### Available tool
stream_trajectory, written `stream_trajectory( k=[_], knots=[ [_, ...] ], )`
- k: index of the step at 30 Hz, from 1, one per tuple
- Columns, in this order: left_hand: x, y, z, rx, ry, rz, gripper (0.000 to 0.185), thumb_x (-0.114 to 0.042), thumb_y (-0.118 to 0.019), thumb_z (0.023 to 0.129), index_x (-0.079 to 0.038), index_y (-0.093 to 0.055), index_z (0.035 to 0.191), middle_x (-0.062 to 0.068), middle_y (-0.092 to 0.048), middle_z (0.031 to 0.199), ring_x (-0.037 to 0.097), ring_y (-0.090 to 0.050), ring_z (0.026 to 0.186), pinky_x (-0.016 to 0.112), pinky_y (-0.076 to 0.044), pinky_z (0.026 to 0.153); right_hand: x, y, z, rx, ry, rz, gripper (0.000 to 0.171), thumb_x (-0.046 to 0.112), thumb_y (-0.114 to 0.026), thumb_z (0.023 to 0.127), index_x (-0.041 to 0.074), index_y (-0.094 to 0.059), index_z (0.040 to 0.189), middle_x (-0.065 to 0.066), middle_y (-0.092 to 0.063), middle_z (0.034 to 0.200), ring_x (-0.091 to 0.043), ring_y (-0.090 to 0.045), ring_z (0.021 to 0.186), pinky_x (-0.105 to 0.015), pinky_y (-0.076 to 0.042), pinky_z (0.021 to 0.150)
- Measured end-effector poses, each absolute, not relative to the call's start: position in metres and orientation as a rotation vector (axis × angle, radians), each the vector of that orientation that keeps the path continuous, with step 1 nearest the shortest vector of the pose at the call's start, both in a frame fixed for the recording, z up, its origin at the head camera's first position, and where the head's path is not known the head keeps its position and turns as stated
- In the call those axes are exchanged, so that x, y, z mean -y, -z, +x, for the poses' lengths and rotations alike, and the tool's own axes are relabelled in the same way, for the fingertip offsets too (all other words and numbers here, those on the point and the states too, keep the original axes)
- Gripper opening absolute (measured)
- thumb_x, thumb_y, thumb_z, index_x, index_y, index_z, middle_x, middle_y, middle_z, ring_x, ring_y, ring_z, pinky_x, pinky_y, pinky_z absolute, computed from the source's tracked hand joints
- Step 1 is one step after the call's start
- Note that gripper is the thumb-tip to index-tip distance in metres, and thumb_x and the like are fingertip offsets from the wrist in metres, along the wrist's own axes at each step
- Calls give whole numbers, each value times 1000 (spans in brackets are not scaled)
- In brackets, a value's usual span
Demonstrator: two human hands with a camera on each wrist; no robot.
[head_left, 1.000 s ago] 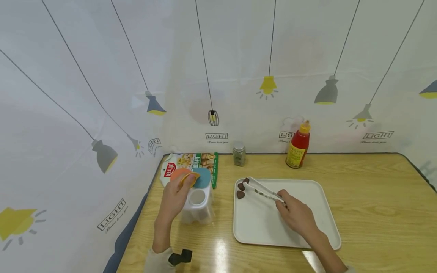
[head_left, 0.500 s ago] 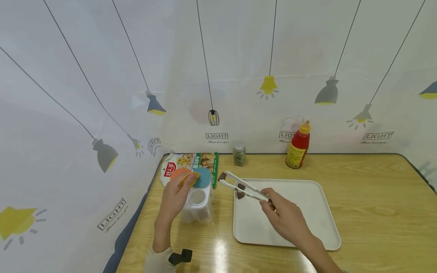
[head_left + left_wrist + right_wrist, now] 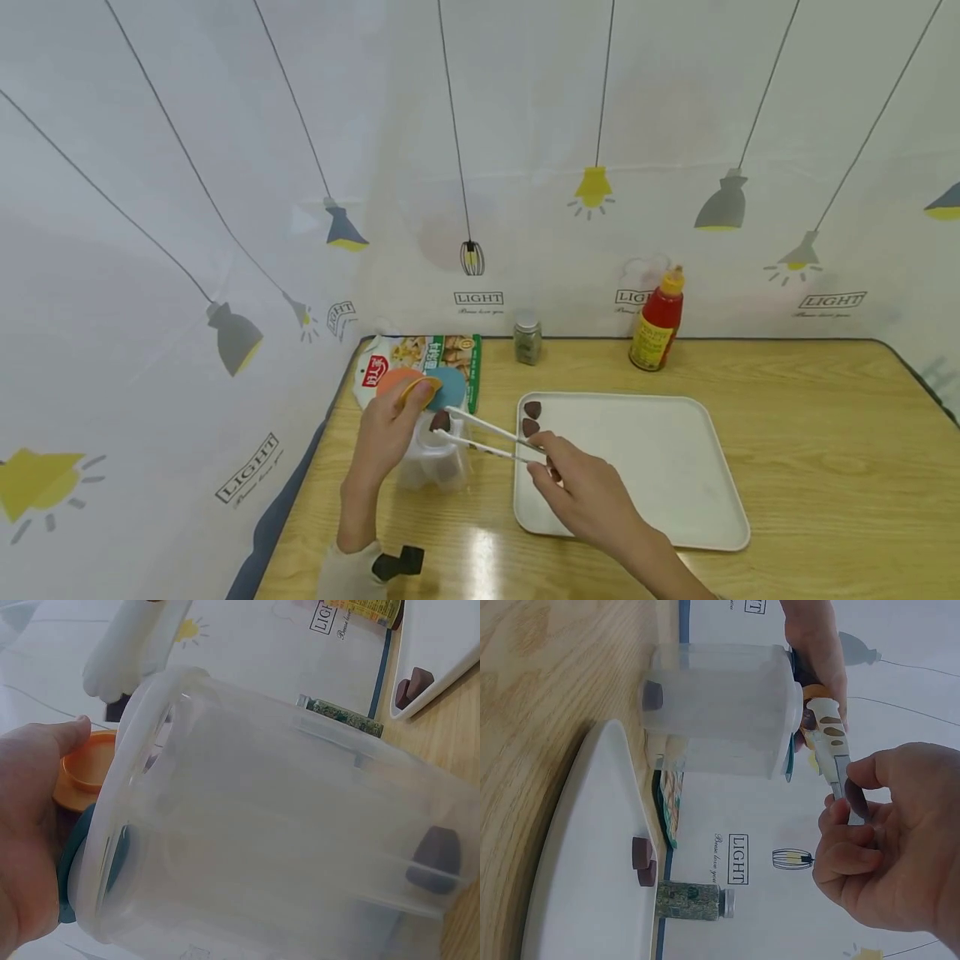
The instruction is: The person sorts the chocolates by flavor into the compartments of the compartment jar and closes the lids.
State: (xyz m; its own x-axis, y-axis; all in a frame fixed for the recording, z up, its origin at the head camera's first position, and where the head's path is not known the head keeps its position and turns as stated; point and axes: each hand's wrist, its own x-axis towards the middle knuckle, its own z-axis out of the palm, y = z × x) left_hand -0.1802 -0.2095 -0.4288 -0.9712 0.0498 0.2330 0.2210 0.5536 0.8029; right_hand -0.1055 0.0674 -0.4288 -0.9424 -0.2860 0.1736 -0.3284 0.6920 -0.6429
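While my left hand (image 3: 390, 429) grips the clear plastic container's (image 3: 433, 457) orange flip lid (image 3: 396, 383), my right hand (image 3: 588, 492) pinches white plastic tongs (image 3: 483, 435) holding one brown chocolate piece (image 3: 439, 421) over its opening; next, I'd judge: release inside; two pieces (image 3: 532, 419) left on white tray (image 3: 675, 467), one visible in container.

Two brown pieces (image 3: 532, 418) are seen on the one tray (image 3: 675, 500), and a third (image 3: 440, 421) is held in the one pair of tongs (image 3: 483, 435). One clear container (image 3: 433, 458), one red bottle (image 3: 656, 319), one small jar (image 3: 527, 337) and one packet (image 3: 442, 354) are counted.
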Motion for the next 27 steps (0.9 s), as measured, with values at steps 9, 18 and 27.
stream_trajectory(
  k=[9,18,27],
  knots=[
    [209,430,-181,2585,1400,-230,32,-42,-52,103,-16,-71,103,-2,-41,62,14,-41,57,27,-35,57,-71,430,-107,2882,-1231,416,21,25,-60,100,23,-60,121,12,-50,77,-1,-36,56,-20,-34,50],
    [209,430,-181,2582,1412,-230,31,-42,-52,103,-17,-71,102,-3,-37,60,10,-34,53,26,-32,54,-95,450,-116,2911,-1232,172,20,25,-60,100,22,-59,120,6,-50,74,-5,-37,55,-21,-32,48],
    [209,430,-181,2582,1413,-231,30,-41,-52,103,-19,-72,108,-3,-38,60,9,-34,53,26,-31,53,-111,485,-126,2981,-1174,-7,23,24,-58,99,14,-60,120,4,-45,65,-10,-37,53,-26,-28,47]
  ],
)
